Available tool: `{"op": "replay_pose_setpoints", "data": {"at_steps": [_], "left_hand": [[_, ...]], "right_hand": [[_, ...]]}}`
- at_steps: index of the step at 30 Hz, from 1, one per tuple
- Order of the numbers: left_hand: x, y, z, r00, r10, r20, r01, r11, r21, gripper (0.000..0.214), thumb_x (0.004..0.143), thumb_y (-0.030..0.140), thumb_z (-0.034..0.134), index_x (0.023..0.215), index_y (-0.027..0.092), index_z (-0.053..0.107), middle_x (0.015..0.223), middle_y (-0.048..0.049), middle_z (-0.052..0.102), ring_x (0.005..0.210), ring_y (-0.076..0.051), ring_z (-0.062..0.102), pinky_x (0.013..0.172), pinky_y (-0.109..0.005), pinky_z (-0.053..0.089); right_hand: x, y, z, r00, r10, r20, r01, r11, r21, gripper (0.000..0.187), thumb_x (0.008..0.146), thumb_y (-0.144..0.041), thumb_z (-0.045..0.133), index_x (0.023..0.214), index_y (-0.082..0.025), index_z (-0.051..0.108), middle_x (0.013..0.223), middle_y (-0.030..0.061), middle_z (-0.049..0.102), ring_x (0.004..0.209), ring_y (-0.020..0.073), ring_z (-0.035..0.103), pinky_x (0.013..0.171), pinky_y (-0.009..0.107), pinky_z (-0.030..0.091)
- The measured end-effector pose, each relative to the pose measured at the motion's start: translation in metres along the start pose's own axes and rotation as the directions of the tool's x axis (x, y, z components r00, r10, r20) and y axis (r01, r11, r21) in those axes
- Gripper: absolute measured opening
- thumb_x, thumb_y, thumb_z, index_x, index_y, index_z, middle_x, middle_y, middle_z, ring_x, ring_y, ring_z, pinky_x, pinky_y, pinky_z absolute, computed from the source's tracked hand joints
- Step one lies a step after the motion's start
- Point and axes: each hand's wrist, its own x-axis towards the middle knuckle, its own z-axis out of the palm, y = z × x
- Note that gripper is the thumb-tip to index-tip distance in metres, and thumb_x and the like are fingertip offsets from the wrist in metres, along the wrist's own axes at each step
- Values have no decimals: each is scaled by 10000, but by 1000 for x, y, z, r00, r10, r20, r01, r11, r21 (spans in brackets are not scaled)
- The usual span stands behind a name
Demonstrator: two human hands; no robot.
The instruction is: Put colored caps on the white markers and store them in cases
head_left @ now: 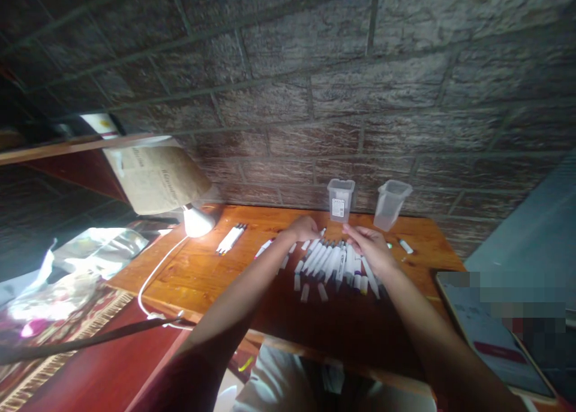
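Observation:
White markers point(324, 259) with dark ends lie side by side in a row on the wooden table, with loose caps point(323, 292) in front of them. My left hand point(303, 227) is at the far left end of the row, its fingers curled round a small white marker point(323, 232) whose dark end sticks out. My right hand point(369, 247) hovers over the right end of the row. Its fingers stretch out to the left, partly apart, and nothing shows between them. Part of the row is covered by my right hand and wrist.
Two clear plastic containers point(341, 190) stand by the brick wall. A separate marker bundle point(231, 238) lies left, near a lamp point(198, 222) with a white cord point(146, 280). A tablet-like screen point(490, 334) is at the right edge, and another marker point(405, 246) lies right.

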Motion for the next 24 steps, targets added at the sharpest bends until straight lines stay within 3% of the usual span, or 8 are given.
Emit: {"op": "replay_pose_setpoints", "data": {"at_steps": [10,14,17,20,22,24], "left_hand": [[3,6,3,996,-87,-24,82,981,-173,150,594,259,688,503,140,688,426,9,521,488,-143,517,543,-265,390],[3,-4,-5,986,-51,-161,-9,937,-350,200,638,320,706,597,125,723,493,17,577,508,-127,527,559,-249,416],[2,-5,-16,937,-2,-350,-175,863,-473,283,724,376,669,798,116,749,697,-22,697,629,-138,606,659,-256,480],[-4,3,-21,853,45,-520,-355,779,-516,313,763,380,661,920,115,718,876,-76,740,760,-147,661,774,-272,514],[-12,10,-20,805,92,-586,-452,735,-506,301,776,375,670,932,119,693,857,-77,736,754,-142,668,778,-272,525],[-23,19,-18,773,149,-616,-521,704,-483,276,773,359,698,926,130,676,780,-49,720,704,-131,659,745,-261,531]], "right_hand": [[4,6,-3,1000,-2,15,2,1000,-9,491,606,-606,836,773,-150,762,571,-5,603,435,45,339,441,238,186],[3,3,-5,999,2,46,-1,999,-33,475,646,-606,813,796,-159,760,570,-16,594,436,40,332,443,234,181],[-2,1,-4,987,36,156,-24,997,-75,447,641,-565,837,774,-144,766,579,1,619,440,41,353,443,233,168],[-10,-1,2,936,105,337,-66,990,-126,432,650,-531,847,782,-124,781,625,52,681,437,48,374,438,237,161],[-15,-2,6,900,138,415,-98,989,-115,436,688,-549,814,811,-131,786,675,72,713,429,43,353,437,239,147],[-16,-4,9,897,152,415,-142,988,-56,443,710,-570,784,846,-148,785,731,77,732,425,35,313,436,240,125]]}}
